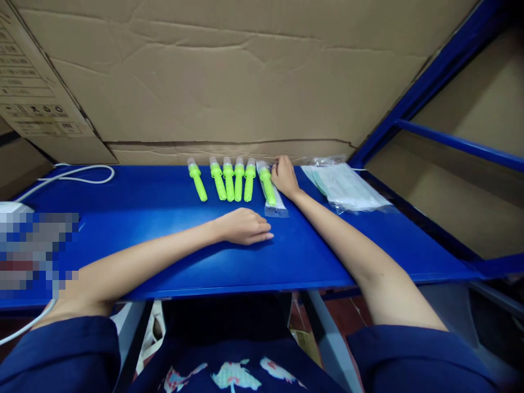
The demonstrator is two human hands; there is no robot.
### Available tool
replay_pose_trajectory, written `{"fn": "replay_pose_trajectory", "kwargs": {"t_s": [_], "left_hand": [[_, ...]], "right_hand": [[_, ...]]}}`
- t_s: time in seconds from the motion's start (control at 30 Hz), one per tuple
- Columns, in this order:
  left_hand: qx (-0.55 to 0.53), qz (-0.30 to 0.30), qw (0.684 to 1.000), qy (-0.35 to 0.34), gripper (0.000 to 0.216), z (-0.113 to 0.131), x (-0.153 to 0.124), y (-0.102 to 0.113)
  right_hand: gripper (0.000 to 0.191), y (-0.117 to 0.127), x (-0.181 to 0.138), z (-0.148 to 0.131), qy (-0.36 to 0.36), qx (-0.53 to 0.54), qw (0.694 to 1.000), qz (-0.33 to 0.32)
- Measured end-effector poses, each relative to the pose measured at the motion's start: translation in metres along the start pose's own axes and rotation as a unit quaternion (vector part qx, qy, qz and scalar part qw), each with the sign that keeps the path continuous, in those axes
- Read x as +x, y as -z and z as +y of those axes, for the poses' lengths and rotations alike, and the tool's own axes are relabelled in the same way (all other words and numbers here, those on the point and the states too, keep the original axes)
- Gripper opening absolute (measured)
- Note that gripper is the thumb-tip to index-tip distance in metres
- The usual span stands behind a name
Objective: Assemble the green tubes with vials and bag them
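Observation:
Several lime-green flashlight-like sticks (239, 183) with clear caps lie in a row near the back of the blue table. The rightmost green stick (268, 185) is on or inside a clear plastic sleeve (279, 206); I cannot tell which. Beside its capped end rests my right hand (285, 176), fingers curled against the sleeve's right edge. What those fingertips hold, if anything, is hidden. My left hand (244, 226) lies palm down in front of the row, holding nothing, with its fingers loosely stretched to the right and apart from the sticks.
A stack of flat clear plastic bags (347, 186) lies right of my right hand. Cardboard (229, 82) walls the back, and a blue metal frame (458, 144) stands at the right. A white cable (82, 173) loops at the left, near a blurred-out item (36, 251).

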State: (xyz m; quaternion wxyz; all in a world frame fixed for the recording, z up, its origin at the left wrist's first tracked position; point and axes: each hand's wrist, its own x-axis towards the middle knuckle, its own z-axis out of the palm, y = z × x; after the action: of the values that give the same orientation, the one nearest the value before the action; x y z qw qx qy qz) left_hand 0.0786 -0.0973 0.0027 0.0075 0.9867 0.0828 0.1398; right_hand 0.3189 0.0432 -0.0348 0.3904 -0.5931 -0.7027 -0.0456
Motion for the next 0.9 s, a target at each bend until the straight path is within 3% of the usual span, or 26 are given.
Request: {"fn": "replay_pose_trajectory", "kwargs": {"t_s": [0.07,0.3,0.43,0.53,0.7,0.9], "left_hand": [[0.02,-0.004,1.0,-0.019,0.043,0.006,0.0,-0.006],[-0.027,0.016,0.999,0.02,0.042,0.001,-0.004,-0.005],[-0.023,0.015,0.999,0.021,0.042,0.002,-0.004,-0.005],[-0.018,0.011,0.999,0.024,0.042,0.003,-0.004,-0.006],[-0.014,0.005,1.0,0.026,0.041,0.003,-0.003,-0.006],[-0.018,-0.001,0.999,0.034,0.042,0.003,-0.003,-0.005]], "right_hand": [[0.031,0.001,-0.001,-0.003,0.019,-0.018,1.0,-0.014],[0.035,0.008,-0.003,-0.011,0.027,-0.024,0.999,-0.027],[0.034,0.015,-0.007,-0.016,0.028,0.003,1.0,0.006],[0.039,0.021,-0.01,-0.021,0.071,0.028,0.997,0.023],[0.039,0.021,-0.01,-0.03,0.158,0.028,0.986,-0.051],[0.038,0.024,-0.008,-0.033,0.113,-0.014,0.991,-0.071]]}}
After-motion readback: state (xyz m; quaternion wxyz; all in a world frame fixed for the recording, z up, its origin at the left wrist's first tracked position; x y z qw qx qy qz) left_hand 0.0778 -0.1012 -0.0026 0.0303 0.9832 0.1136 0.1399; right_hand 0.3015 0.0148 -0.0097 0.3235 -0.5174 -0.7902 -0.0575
